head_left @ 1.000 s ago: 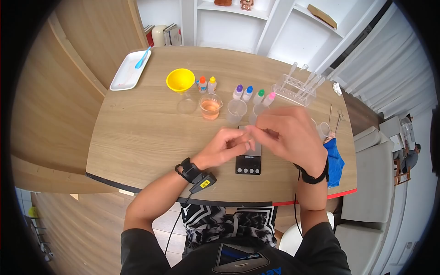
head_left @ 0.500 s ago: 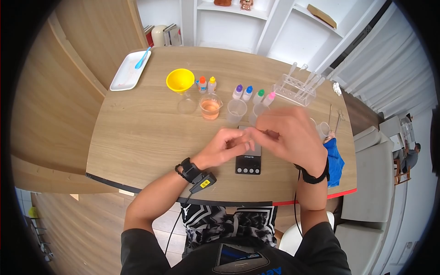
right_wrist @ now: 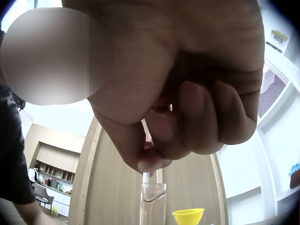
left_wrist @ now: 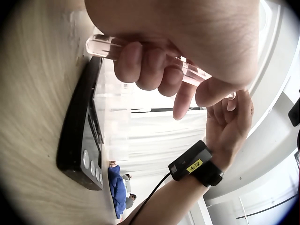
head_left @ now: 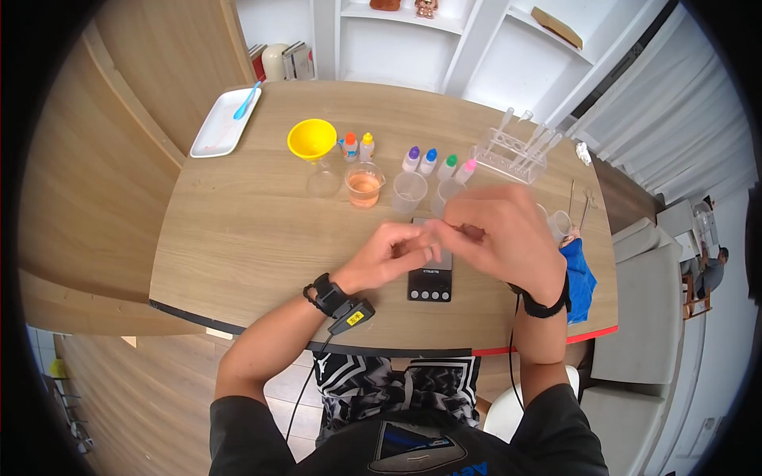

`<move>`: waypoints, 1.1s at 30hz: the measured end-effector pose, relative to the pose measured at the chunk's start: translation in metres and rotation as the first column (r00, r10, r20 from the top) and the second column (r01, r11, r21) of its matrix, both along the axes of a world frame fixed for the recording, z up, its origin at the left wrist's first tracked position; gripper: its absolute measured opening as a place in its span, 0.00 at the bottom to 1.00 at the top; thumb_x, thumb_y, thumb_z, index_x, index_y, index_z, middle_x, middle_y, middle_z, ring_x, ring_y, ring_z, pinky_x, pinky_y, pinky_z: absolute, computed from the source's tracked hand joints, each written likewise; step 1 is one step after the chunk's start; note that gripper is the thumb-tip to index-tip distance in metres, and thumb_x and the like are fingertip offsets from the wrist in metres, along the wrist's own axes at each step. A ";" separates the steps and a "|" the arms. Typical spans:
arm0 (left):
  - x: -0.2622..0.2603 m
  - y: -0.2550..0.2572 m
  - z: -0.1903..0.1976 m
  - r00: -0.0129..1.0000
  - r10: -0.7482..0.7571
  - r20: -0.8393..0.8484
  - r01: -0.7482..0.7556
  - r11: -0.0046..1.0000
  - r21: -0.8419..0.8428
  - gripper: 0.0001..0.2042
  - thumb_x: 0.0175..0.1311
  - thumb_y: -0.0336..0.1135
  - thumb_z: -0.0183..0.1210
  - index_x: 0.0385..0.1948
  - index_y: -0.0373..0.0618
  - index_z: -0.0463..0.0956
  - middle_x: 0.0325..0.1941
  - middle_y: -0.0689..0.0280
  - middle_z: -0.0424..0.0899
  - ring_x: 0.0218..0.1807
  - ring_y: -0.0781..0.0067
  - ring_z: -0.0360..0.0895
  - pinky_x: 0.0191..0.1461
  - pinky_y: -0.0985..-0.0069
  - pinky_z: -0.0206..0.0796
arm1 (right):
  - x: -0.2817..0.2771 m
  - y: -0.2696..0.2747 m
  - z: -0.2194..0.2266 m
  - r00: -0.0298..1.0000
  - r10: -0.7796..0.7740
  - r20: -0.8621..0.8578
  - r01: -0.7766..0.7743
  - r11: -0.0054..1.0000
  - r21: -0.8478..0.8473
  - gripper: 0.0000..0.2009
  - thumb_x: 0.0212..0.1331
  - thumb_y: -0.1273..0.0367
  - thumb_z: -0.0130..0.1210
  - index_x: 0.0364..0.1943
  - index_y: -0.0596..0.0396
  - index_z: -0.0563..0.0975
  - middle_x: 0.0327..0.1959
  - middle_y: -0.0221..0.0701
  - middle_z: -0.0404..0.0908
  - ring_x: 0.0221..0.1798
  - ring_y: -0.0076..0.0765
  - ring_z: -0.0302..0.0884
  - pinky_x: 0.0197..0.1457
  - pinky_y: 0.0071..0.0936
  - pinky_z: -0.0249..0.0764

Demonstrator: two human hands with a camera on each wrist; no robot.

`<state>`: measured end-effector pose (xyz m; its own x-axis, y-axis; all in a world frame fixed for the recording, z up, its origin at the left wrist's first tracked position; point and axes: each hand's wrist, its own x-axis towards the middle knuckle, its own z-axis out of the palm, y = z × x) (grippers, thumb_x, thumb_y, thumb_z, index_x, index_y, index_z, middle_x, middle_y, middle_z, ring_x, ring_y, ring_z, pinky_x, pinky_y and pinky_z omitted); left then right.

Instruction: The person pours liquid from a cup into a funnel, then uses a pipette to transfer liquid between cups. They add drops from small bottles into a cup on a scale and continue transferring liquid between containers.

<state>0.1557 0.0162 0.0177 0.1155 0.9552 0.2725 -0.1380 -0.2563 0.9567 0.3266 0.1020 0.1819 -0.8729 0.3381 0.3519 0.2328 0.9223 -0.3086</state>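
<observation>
Above the black scale [head_left: 430, 279], the left hand [head_left: 394, 252] curls its grip round a clear test tube [left_wrist: 140, 54] lying crosswise, mouth toward the right hand [head_left: 500, 236], whose fingertips [right_wrist: 152, 159] pinch a thin dropper [right_wrist: 146, 177]. Wooden worktop [head_left: 238, 238], white shelves [head_left: 397, 47] beyond.

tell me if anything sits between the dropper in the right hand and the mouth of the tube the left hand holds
Nothing visible does. In the right wrist view the dropper tip hangs straight above the open tube, with clear air between. The left hand holds the tube; the right hand pinches the dropper.
</observation>
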 end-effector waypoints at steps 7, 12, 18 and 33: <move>0.002 0.001 -0.004 1.000 0.005 0.022 -0.006 1.000 0.019 0.06 0.75 0.31 0.60 0.38 0.39 0.83 0.26 0.79 0.76 0.25 0.91 0.58 0.27 0.81 0.49 | -0.002 0.000 -0.003 0.999 0.000 -0.032 0.000 1.000 -0.014 0.11 0.59 0.66 0.65 0.23 0.54 0.81 0.19 0.36 0.78 0.23 0.48 0.76 0.27 0.41 0.69; 0.003 0.003 -0.003 0.998 0.002 0.061 -0.003 1.000 0.031 0.07 0.75 0.32 0.61 0.38 0.39 0.83 0.26 0.78 0.76 0.25 0.91 0.58 0.27 0.81 0.49 | -0.002 0.000 0.000 1.000 -0.007 -0.003 0.007 1.000 -0.008 0.11 0.59 0.65 0.65 0.22 0.54 0.81 0.19 0.35 0.79 0.23 0.47 0.76 0.27 0.40 0.69; 0.002 0.003 -0.007 0.999 0.000 0.039 -0.001 1.000 0.022 0.07 0.74 0.33 0.61 0.37 0.39 0.82 0.26 0.79 0.75 0.25 0.91 0.58 0.27 0.82 0.47 | 0.001 0.003 0.002 1.000 0.028 0.011 -0.027 0.997 -0.068 0.12 0.60 0.64 0.66 0.23 0.54 0.81 0.20 0.35 0.80 0.23 0.45 0.78 0.27 0.37 0.70; -0.002 -0.001 0.009 1.000 -0.020 0.003 0.020 0.999 -0.035 0.07 0.75 0.32 0.59 0.38 0.40 0.81 0.27 0.80 0.74 0.25 0.92 0.57 0.28 0.82 0.47 | 0.002 0.007 0.003 0.968 -0.051 -0.247 0.026 0.994 -0.104 0.10 0.58 0.70 0.72 0.27 0.57 0.81 0.18 0.30 0.73 0.18 0.29 0.68 0.23 0.28 0.61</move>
